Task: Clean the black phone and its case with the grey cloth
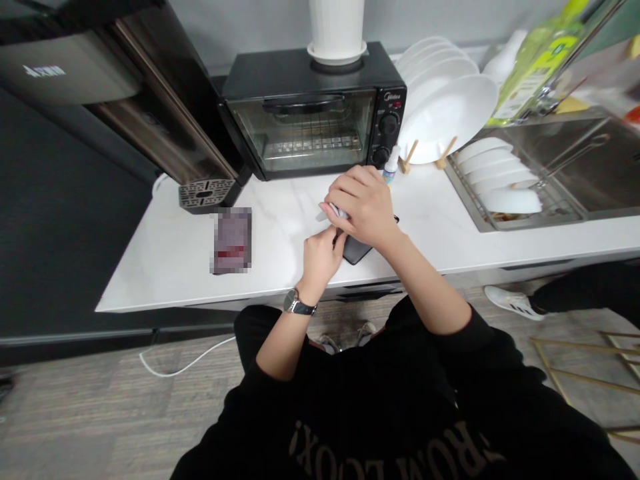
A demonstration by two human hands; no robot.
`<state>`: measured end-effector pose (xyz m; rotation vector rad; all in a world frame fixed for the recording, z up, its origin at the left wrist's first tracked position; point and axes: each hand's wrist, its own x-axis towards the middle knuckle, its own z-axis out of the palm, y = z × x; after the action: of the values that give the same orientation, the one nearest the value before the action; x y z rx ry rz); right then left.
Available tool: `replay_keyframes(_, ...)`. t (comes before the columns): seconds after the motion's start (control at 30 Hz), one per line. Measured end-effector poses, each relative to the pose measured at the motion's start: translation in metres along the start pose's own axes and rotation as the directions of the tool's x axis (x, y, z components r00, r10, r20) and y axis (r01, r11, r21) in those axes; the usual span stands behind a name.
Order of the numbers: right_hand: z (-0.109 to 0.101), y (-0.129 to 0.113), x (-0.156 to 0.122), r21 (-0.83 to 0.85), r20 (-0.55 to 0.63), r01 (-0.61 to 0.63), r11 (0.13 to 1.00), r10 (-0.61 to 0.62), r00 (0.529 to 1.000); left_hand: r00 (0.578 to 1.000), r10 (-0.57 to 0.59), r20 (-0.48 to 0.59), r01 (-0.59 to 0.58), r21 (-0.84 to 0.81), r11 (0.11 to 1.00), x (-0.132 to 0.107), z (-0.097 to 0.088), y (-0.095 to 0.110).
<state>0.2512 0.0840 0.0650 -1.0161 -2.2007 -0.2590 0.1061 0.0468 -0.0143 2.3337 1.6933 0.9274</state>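
My right hand (363,203) is closed around a small white-and-grey object (341,212), whose pale tip points left; most of it is hidden by the fingers. Just below, my left hand (323,252) is closed, its fingertips pressed together near a small dark piece that I cannot make out. The two hands meet over the worktop. Under my right hand lies a flat black rectangular object (356,249), partly covered. A small white dropper-like bottle with a blue label (390,167) stands behind my right hand.
At the back is a black toaster oven (310,133) with a white pot (337,30) on top. A dispenser machine (205,193) and a blurred dark packet (233,240) are left. White plates (450,113), a sink (475,213) and a green bottle (535,67) are right. Another person's shoe (513,302) shows.
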Motion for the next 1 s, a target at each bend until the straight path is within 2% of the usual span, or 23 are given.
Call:
replay_keyframes(0.07,0.012,0.004,-0.007,0.053,-0.111,-0.028,0.998,0.034,0.993,1.000,-0.008,0.008,0.008,-0.003,1.000,0.000,0.000,0.000)
replay_keyframes(0.13,0.021,0.001,-0.010,0.099,-0.213,-0.158,0.982,0.176,0.961,1.000,-0.018,0.023,0.018,-0.018,1.000,0.001,0.000,0.000)
replay_keyframes(0.2,0.022,-0.006,-0.008,0.112,-0.224,-0.299,0.948,0.317,0.921,0.999,-0.034,0.040,0.036,-0.031,0.999,0.001,0.001,-0.001)
replay_keyframes(0.27,0.017,-0.015,-0.001,0.074,-0.161,-0.378,0.923,0.386,0.909,0.997,-0.057,0.051,0.058,-0.032,0.998,0.002,0.001,-0.001)
replay_keyframes(0.33,0.008,-0.021,0.006,0.005,-0.092,-0.381,0.924,0.380,0.920,0.997,-0.066,0.048,0.068,-0.037,0.997,0.002,0.001,-0.001)
replay_keyframes(0.4,0.001,-0.022,0.010,-0.047,-0.056,-0.318,0.947,0.315,0.947,0.998,-0.059,0.038,0.061,-0.047,0.997,0.001,0.001,-0.001)
replay_keyframes(0.53,0.000,-0.012,0.000,-0.063,-0.052,-0.135,0.989,0.132,0.990,0.999,-0.021,0.034,0.022,-0.033,0.999,0.000,-0.001,0.001)
replay_keyframes(0.63,0.004,0.000,-0.012,-0.025,-0.069,-0.032,0.999,0.031,0.997,1.000,0.007,0.029,-0.007,0.002,1.000,-0.001,-0.001,0.001)
replay_keyframes(0.7,0.003,0.005,-0.013,0.020,-0.073,-0.058,0.998,0.060,0.996,1.000,0.015,0.022,-0.015,-0.004,1.000,-0.001,-0.001,0.001)
replay_keyframes(0.8,-0.006,0.006,-0.004,0.069,-0.036,-0.251,0.965,0.254,0.967,1.000,0.023,0.011,-0.022,-0.049,0.999,0.000,-0.002,0.002)
replay_keyframes(0.9,-0.016,0.000,0.010,0.022,0.010,-0.401,0.916,0.401,0.916,1.000,0.020,0.005,-0.019,-0.060,0.998,0.001,-0.002,0.002)
replay_keyframes(1.0,-0.023,-0.008,0.016,-0.047,0.034,-0.392,0.919,0.394,0.919,1.000,0.005,-0.005,-0.005,-0.029,1.000,0.000,0.000,0.000)
